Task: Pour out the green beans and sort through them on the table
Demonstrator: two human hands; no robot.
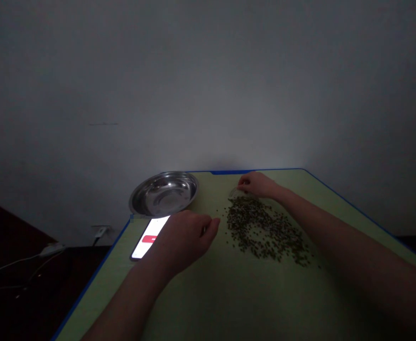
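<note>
"Dark little grains (245, 220): where do they lie?"

"Right of the middle of the table (208, 303), crowded into a ragged patch around a bare spot, with a few strays about it."

"And the right hand (257, 183)?"

"At the patch's far end, fingers bent close together by a clear thing (235, 193). I cannot tell whether they grip it."

"The other one?"

"The left hand (190, 232) is apart from the grains, on their left, fingers curled in, with a narrow gap at the thumb. I cannot tell if anything is in it."

"What's near that?"

"A phone (150, 237), lit white with a red bar and partly covered from view. Just behind it, a shiny metal bowl (165, 194)."

"Farther out?"

"The table's blue edge, then a grey wall (208, 85)."
</note>
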